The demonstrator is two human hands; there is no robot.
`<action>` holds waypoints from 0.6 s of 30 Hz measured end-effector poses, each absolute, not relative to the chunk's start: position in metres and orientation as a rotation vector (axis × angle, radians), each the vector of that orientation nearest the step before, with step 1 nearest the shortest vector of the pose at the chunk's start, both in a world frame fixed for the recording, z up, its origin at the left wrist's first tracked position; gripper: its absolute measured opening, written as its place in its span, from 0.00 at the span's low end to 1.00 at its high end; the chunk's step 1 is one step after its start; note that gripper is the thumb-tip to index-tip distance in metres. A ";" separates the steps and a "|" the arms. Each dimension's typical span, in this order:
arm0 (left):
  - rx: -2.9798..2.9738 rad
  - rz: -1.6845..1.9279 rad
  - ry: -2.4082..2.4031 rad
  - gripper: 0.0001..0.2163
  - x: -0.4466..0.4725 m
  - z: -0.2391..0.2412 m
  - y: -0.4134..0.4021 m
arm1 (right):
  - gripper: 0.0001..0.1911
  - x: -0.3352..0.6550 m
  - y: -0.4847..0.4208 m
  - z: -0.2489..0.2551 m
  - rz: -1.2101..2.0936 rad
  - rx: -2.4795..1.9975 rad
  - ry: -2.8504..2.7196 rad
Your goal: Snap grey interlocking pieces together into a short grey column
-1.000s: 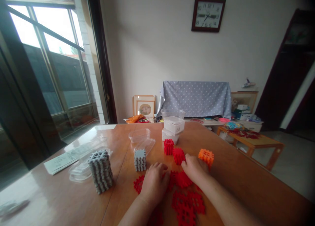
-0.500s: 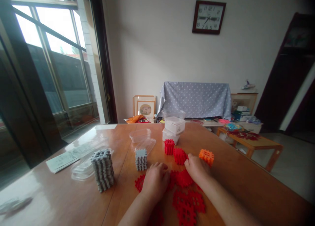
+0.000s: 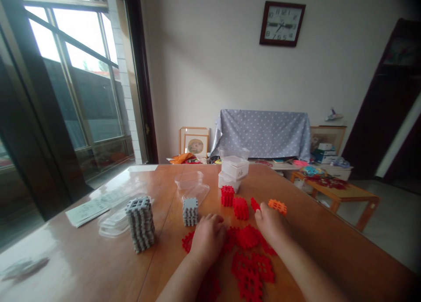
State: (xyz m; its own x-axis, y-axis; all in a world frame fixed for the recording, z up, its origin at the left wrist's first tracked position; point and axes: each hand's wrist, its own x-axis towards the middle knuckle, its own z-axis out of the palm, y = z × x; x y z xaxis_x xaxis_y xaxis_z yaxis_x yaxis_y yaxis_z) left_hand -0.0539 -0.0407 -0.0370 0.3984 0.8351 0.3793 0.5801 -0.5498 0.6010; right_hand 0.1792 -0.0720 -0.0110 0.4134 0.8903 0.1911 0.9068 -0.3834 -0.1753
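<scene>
My right hand (image 3: 271, 225) pinches a red toothed plastic tile (image 3: 255, 204), held on edge just right of a small red stack (image 3: 240, 208). A second red stack (image 3: 227, 195) stands behind that one. My left hand (image 3: 209, 237) is low over the loose red tiles, its fingers curled together; what lies under them is hidden. Between my wrists and nearer me are several scattered red tiles (image 3: 251, 267), and a heaped group of red tiles (image 3: 247, 236) lies between the hands. An orange stack (image 3: 277, 206) stands behind my right hand, partly covered by it.
A tall grey tile stack (image 3: 140, 225) and a shorter grey one (image 3: 190, 212) stand to the left. Clear plastic lids (image 3: 115, 218), paper sheets (image 3: 88, 210) and an open clear tub (image 3: 189, 180) lie beyond. Stacked white containers (image 3: 234, 168) stand at the back of the wooden table (image 3: 171, 267).
My right hand has moved slightly right, away from the nearer red stack, with a red tile showing in its fingers. My left hand has barely moved. The view has shifted a little.
</scene>
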 end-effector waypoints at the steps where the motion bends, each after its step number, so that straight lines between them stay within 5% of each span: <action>1: 2.250 0.982 1.219 0.08 -0.054 -0.038 -0.040 | 0.14 0.180 -0.076 -0.011 -0.123 -2.384 -1.568; 12: 0.989 1.009 0.734 0.28 -0.047 -0.025 -0.041 | 0.19 0.148 -0.095 -0.012 -0.234 -1.693 -1.932; 18: 0.793 1.010 0.652 0.18 -0.049 -0.025 -0.040 | 0.21 0.139 -0.092 -0.023 -0.071 -1.566 -2.046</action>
State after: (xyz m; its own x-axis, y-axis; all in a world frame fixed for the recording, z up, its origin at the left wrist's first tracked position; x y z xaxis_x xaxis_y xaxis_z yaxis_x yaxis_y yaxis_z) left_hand -0.0489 -0.0400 -0.0253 0.3934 0.9124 -0.1130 -0.4784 0.3082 0.8223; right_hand 0.1391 -0.0916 -0.0226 -0.1641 0.8751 0.4552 0.9047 0.3175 -0.2842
